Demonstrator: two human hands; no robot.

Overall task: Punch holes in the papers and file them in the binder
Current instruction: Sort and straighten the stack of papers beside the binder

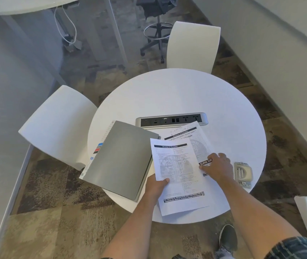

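Two papers: your left hand is pinching the top sheet (thumb above), right hand fingers are pressing flat on the lower sheet.

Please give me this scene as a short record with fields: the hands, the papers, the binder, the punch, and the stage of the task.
left hand: grips the top sheet at its left edge
right hand: rests flat on the lower sheet
binder: grey, closed, left of the papers
hole punch: right of the right hand, untouched
table: round, white
stage: nothing punched or filed yet
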